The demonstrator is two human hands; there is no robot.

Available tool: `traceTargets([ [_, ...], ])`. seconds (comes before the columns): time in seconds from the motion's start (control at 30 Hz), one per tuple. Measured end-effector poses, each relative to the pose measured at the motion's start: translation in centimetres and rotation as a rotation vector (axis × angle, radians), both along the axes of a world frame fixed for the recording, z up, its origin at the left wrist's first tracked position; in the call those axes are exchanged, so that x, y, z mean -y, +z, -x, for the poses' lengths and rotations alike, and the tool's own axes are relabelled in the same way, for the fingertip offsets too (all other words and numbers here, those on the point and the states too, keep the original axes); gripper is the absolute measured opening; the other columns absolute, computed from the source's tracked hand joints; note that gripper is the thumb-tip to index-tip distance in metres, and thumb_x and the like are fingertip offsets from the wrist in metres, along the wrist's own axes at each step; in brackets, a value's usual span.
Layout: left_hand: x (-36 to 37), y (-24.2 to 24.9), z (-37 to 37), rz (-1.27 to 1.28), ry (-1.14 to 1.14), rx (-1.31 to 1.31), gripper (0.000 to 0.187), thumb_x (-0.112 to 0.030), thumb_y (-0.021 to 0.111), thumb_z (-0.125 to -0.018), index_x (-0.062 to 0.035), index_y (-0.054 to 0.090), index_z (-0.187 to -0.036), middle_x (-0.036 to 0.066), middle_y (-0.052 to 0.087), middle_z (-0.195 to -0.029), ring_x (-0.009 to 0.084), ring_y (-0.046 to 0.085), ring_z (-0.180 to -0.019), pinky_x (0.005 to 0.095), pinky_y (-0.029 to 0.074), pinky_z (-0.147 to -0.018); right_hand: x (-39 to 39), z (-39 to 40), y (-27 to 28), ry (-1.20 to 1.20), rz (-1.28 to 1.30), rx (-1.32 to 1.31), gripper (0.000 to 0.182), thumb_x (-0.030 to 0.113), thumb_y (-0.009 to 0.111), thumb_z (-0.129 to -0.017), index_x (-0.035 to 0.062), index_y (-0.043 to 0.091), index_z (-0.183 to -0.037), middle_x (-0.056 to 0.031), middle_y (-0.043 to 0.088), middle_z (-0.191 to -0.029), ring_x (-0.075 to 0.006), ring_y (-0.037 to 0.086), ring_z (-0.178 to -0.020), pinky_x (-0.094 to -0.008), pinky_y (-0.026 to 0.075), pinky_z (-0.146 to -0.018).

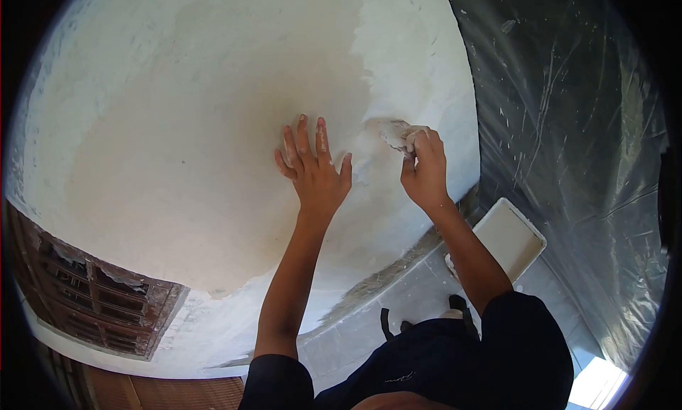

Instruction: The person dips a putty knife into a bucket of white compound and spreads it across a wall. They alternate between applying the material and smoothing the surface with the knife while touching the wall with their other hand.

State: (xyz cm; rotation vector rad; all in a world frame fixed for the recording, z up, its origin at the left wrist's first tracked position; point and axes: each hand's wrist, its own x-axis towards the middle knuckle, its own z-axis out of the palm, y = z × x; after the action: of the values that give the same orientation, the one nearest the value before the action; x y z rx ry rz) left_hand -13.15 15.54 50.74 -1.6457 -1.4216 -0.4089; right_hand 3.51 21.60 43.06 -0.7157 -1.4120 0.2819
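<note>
My left hand (pixel 316 176) lies with its fingers spread against the pale wall (pixel 213 161), over a darker, damp-looking patch. White smears cover its fingertips. To the right, my right hand (pixel 426 168) is closed around a plaster-smeared scraper (pixel 396 134), whose blade is at the wall surface near the edge of the darker patch. My fingers hide the scraper's handle, and its exact shape is hard to make out under the coating.
A white rectangular tray (pixel 508 236) with pale material in it stands on the covered floor at lower right. Dark plastic sheeting (pixel 561 112) hangs on the right. A brown wooden lattice window (pixel 99 289) is set at lower left. My feet stand below.
</note>
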Motion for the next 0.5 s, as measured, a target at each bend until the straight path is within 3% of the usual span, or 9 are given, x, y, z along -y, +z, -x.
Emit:
traceTargets([
  [0.1,-1.0,-1.1,0.4,-0.042,0.065,-0.046,0.102,-0.042,0.077,-0.07,-0.0062,0.022,-0.149,0.024,0.017,-0.153,0.0435,0.013,-0.141,0.0647,0.003,-0.105,-1.4,-0.5,1.1,0.18,0.098,-0.205,0.027,-0.015,0.055,-0.075,-0.0017,0.05,-0.099,-0.0204,0.06,-0.088,-0.0411,0.059,-0.085,-0.0426,0.048,-0.075],
  [0.13,-1.3,-1.3,0.5,-0.055,0.071,-0.039,0.108,-0.047,0.077,-0.069,-0.0066,0.019,-0.15,0.025,0.014,-0.154,0.0437,0.01,-0.143,0.0655,-0.001,-0.105,-1.6,-0.6,1.5,0.181,0.095,-0.206,0.027,-0.015,0.055,-0.075,-0.0017,0.05,-0.099,-0.0204,0.06,-0.088,-0.0411,0.059,-0.085,-0.0426,0.048,-0.075],
  [0.2,-1.8,-1.7,0.6,-0.073,0.054,-0.058,0.111,-0.048,0.078,-0.068,-0.0071,0.017,-0.151,0.025,0.012,-0.154,0.0439,0.009,-0.143,0.0655,-0.003,-0.105,-2.2,-0.6,2.3,0.474,0.132,-0.248,0.028,-0.012,0.056,-0.077,-0.0029,0.051,-0.103,-0.0222,0.06,-0.092,-0.0427,0.059,-0.086,-0.0394,0.049,-0.077],
  [0.23,-1.9,-1.8,0.6,-0.087,0.035,-0.075,0.115,-0.049,0.079,-0.067,-0.0077,0.014,-0.152,0.026,0.011,-0.155,0.044,0.007,-0.144,0.0654,-0.005,-0.105,-2.9,0.1,2.1,0.478,0.13,-0.248,0.028,-0.012,0.056,-0.077,-0.0029,0.051,-0.103,-0.0222,0.06,-0.092,-0.0427,0.059,-0.086,-0.0394,0.049,-0.077],
  [0.3,-2.1,-2.1,0.9,-0.079,0.051,-0.077,0.116,-0.049,0.078,-0.067,-0.0084,0.011,-0.152,0.026,0.011,-0.155,0.0442,0.006,-0.144,0.0652,-0.006,-0.105,-4.3,1.8,1.4,0.542,0.14,-0.139,0.032,-0.013,0.051,-0.081,-0.0021,0.052,-0.111,-0.016,0.061,-0.094,-0.0225,0.062,-0.091,-0.0289,0.047,-0.084],
  [0.33,-2.2,-2.2,1.0,-0.074,0.061,-0.078,0.117,-0.049,0.078,-0.067,-0.0091,0.009,-0.152,0.026,0.01,-0.155,0.0443,0.006,-0.144,0.065,-0.007,-0.105,-4.9,2.1,1.3,0.546,0.141,-0.14,0.032,-0.013,0.051,-0.081,-0.0021,0.052,-0.111,-0.016,0.061,-0.094,-0.0225,0.062,-0.091,-0.0289,0.047,-0.084],
  [0.4,-2.2,-2.3,0.9,-0.068,0.076,-0.069,0.117,-0.049,0.078,-0.067,-0.0085,0.008,-0.152,0.026,0.01,-0.155,0.0443,0.006,-0.144,0.0649,-0.007,-0.106,-5.9,2.2,1.3,0.408,0.133,-0.224,0.031,-0.012,0.055,-0.078,-0.0044,0.052,-0.107,-0.0231,0.061,-0.098,-0.0401,0.061,-0.091,-0.0351,0.05,-0.081],
  [0.47,-2.1,-2.4,0.6,-0.062,0.095,-0.053,0.118,-0.05,0.078,-0.067,-0.0079,0.008,-0.152,0.026,0.01,-0.155,0.0443,0.006,-0.144,0.0647,-0.007,-0.106,-6.6,1.1,1.0,0.251,0.227,-0.445,0.037,-0.014,0.053,-0.078,-0.0047,0.052,-0.114,-0.0209,0.063,-0.102,-0.0321,0.065,-0.096,-0.034,0.05,-0.085],
  [0.5,-2.1,-2.5,0.5,-0.062,0.106,-0.06,0.118,-0.049,0.078,-0.068,-0.0072,0.007,-0.152,0.026,0.01,-0.155,0.0445,0.006,-0.144,0.0645,-0.006,-0.106,-6.4,0.9,1.1,0.316,0.245,-0.503,0.038,-0.014,0.053,-0.078,-0.0046,0.052,-0.114,-0.0209,0.063,-0.102,-0.0317,0.064,-0.097,-0.0339,0.049,-0.086],
])
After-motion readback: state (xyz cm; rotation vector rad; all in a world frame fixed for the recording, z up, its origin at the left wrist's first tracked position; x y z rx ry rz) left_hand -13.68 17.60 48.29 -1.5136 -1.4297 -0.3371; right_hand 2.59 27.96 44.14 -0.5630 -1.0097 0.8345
